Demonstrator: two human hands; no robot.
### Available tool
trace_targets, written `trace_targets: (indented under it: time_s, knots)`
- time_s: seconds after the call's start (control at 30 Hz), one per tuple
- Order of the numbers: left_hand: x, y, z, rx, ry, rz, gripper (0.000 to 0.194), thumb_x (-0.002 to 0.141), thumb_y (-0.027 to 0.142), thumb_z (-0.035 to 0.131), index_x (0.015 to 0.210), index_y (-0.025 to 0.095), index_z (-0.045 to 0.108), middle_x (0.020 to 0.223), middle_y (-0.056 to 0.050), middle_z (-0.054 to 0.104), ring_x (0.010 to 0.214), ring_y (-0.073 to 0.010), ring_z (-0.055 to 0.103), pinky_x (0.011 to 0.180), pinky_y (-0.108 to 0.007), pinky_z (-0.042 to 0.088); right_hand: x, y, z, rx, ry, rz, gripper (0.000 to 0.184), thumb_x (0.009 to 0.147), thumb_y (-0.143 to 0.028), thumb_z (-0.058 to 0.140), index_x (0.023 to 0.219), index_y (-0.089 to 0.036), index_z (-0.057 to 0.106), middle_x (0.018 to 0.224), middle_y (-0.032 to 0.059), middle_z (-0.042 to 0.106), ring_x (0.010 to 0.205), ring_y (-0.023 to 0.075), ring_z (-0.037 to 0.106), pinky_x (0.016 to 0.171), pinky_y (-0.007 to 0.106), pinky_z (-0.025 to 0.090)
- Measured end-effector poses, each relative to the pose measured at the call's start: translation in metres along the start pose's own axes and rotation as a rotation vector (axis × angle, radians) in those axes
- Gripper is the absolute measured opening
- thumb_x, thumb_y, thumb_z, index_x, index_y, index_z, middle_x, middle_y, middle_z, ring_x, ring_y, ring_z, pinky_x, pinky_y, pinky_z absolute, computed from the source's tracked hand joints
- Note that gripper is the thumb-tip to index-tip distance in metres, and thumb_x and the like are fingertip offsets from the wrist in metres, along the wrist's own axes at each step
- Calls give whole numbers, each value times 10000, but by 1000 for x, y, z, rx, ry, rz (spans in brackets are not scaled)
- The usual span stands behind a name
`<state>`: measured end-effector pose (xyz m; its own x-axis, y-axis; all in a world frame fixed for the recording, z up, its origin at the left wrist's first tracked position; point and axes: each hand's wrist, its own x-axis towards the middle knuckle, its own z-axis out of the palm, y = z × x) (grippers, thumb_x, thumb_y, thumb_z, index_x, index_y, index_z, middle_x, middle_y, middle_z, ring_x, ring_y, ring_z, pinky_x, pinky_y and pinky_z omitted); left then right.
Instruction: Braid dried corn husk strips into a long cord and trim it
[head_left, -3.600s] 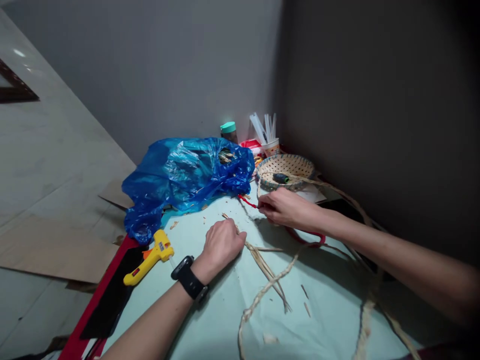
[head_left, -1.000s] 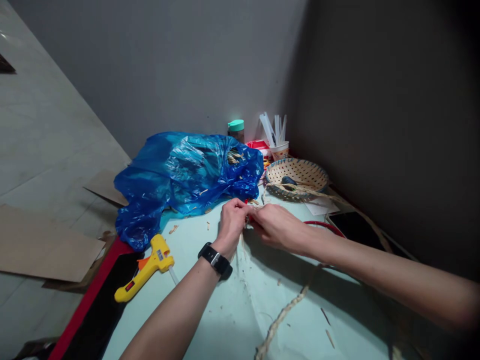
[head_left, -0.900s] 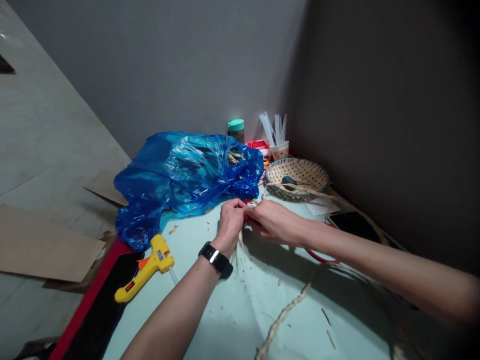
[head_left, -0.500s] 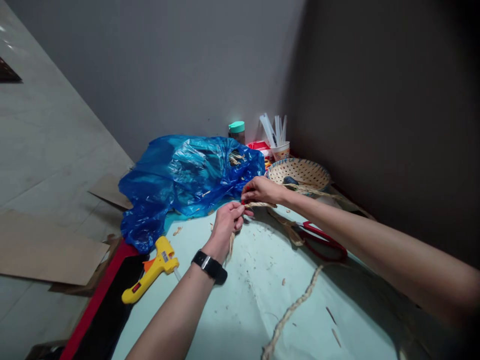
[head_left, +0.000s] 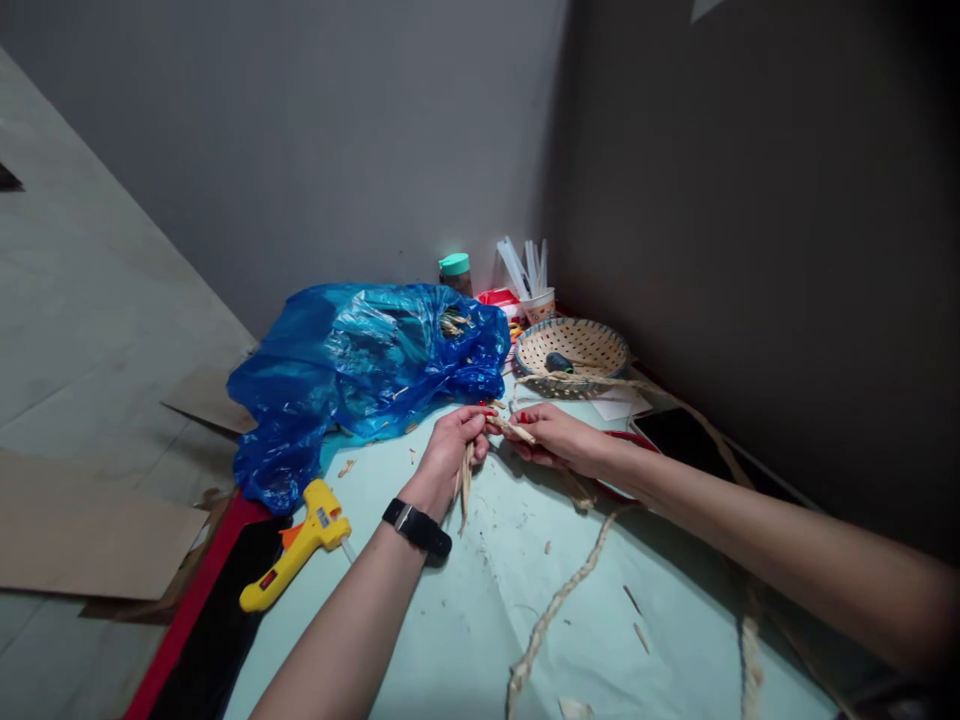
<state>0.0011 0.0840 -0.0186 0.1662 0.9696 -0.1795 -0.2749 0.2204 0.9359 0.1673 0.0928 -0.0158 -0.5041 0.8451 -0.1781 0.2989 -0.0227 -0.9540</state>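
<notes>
My left hand [head_left: 452, 447], with a dark watch [head_left: 417, 530] on its wrist, pinches one end of a pale straw braid [head_left: 511, 430]. Loose straw strands [head_left: 465, 488] hang down below its palm. Close beside it, my right hand [head_left: 555, 438] has its fingers closed on the same braid. A longer braided cord [head_left: 551, 610] lies on the table in front of both hands. Beneath my right forearm, red-handled scissors [head_left: 634, 439] are mostly covered.
A blue plastic bag [head_left: 360, 350] with straw showing inside lies behind my hands. A yellow glue gun [head_left: 304, 550] rests at the left table edge. Back right are a woven basket [head_left: 600, 345], a cup of glue sticks [head_left: 538, 305] and a green-lidded jar [head_left: 454, 265].
My right hand has come down and toward me, from above the braid to a grip on it beside the left hand. The view has shifted slightly to the right.
</notes>
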Motion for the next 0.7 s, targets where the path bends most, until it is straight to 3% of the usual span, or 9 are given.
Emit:
trace_targets:
  time_s: [0.17,0.37,0.53,0.7]
  knots:
    - [0,3,-1,111,14,50,179,698,185,704,806,120,577,532,30,575,331,-39,426,341,-168,226,-1,-3,-4,116,-13,-39,195,779,-311,503,641,-173,501,496,-42,457,378,51,331,357,183,206]
    - [3,-2,8,137,106,139,222,758,314,664,803,135,541,616,4,617,344,-36,436,348,-173,225,12,-2,-11,120,-31,-33,176,812,-328,470,751,-168,515,564,-26,514,353,39,305,341,183,180]
    - [9,-7,12,139,229,202,269,825,399,588,749,160,491,556,40,545,336,-26,368,368,-178,208,23,-9,-11,-15,-65,-122,203,843,-339,455,774,-160,522,605,-12,552,381,46,353,376,182,254]
    - [14,-8,2,179,287,178,250,820,379,595,708,172,513,463,85,422,358,-44,325,393,-187,200,24,-29,4,-299,-43,-255,146,831,-241,478,740,-157,556,571,-7,578,444,90,471,472,207,344]
